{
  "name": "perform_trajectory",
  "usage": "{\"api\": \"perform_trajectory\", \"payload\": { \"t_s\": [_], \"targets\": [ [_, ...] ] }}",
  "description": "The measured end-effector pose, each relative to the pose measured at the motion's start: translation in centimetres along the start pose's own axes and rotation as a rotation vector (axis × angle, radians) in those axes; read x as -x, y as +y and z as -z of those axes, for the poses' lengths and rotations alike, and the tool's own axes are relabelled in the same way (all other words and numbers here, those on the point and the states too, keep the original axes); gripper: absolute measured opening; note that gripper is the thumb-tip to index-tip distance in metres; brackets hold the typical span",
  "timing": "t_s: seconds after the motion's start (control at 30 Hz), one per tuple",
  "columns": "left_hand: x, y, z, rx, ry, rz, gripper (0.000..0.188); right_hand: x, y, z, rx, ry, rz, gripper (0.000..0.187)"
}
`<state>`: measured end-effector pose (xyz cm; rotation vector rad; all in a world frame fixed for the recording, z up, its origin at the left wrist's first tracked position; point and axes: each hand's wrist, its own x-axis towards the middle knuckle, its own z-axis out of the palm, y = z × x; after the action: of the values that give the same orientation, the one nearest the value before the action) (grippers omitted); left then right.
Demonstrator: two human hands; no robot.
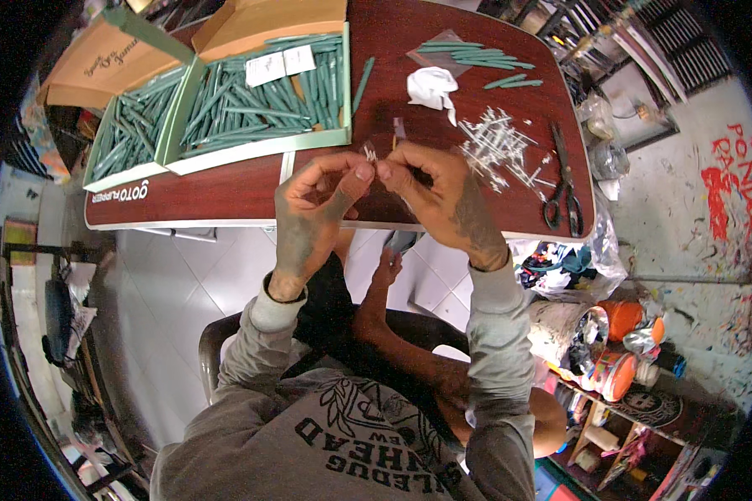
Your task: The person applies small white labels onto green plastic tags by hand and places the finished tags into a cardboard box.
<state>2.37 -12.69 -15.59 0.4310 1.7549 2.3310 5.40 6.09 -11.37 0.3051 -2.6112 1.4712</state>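
Observation:
My left hand (317, 196) and my right hand (443, 188) meet above the near edge of the dark red table, thumbs and fingers pinched. Small white stick-like pieces (370, 154) show at the tips of my left fingers. What my right fingers pinch is too small to make out. To the right of my hands lies a loose pile of thin white sticks (503, 149). Black scissors (562, 184) rest beside the pile. A crumpled white tissue (432, 87) sits farther back.
Two green-edged cardboard boxes (342, 139) of slim green wrapped sticks (242, 108) stand at the left. More green sticks (485, 55) lie at the back on a clear bag. Below the table, another person's bare arm (380, 313) holds a phone-like object (400, 241). Paint-smeared buckets (617, 376) stand at the right.

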Motion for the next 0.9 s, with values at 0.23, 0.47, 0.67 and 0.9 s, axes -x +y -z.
{"api": "perform_trajectory", "payload": {
  "t_s": [0.23, 0.47, 0.67, 0.9],
  "targets": [
    [-1.4, -1.6, 2.9, -0.195, 0.057, -0.006, 0.016, -5.5, 6.7, 1.7, 0.253, 0.266, 0.054, 0.023],
    [-2.8, -3.1, 4.2, 0.041, 0.02, 0.021, 0.016, -11.6, 15.9, 5.6, 0.984, 0.232, 0.095, 0.031],
    [-2.4, -2.7, 4.4, -0.061, 0.036, 0.026, 0.014, -10.3, 9.6, 6.3, 0.604, 0.638, 0.119, 0.025],
    [-1.3, -0.6, 2.1, -0.001, -0.022, -0.014, 0.014, -1.3, -2.9, 4.4, 0.324, 0.561, -0.123, 0.016]
  ]
}}
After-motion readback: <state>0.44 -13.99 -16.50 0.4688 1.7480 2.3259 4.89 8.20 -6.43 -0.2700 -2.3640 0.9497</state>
